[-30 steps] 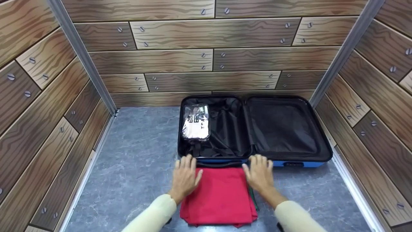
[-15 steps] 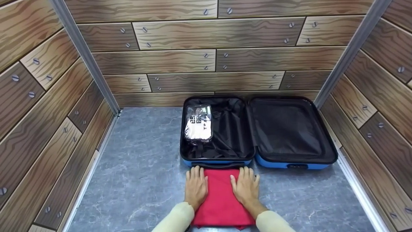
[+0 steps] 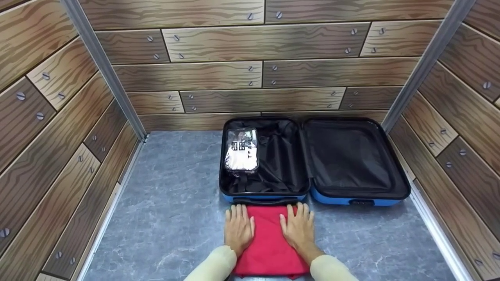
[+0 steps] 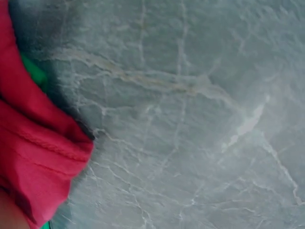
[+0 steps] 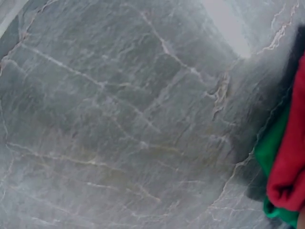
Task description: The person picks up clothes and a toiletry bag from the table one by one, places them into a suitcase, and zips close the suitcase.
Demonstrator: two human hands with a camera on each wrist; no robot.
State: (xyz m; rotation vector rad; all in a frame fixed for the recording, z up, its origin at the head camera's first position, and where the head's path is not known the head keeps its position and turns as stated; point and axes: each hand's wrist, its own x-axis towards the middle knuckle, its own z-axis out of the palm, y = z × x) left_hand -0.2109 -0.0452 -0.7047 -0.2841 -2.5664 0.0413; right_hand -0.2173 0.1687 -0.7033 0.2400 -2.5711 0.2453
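Note:
A folded red cloth (image 3: 269, 249) lies on the grey floor in front of an open suitcase. My left hand (image 3: 238, 232) rests on its left side, fingers straight and pointing toward the suitcase. On the opposite side my right hand (image 3: 299, 230) lies the same way, with its thumb spread inward. The left wrist view catches a corner of the red cloth (image 4: 43, 152) with green fabric (image 4: 34, 74) showing beneath. Green fabric (image 5: 274, 143) also peeks out under the red edge in the right wrist view. Most of the fingers lie outside both wrist views.
The blue suitcase (image 3: 336, 200) with black lining lies spread open against the back wall, its black handle (image 3: 265, 202) just beyond the cloth. A clear travel pouch (image 3: 241, 152) sits in its left half. Wood-patterned walls (image 3: 218, 74) stand on three sides.
Over the last second both hands moved inward and nearer, from beside the cloth's far corners onto its sides. Since half a second ago they have barely moved. The head view shifted slightly.

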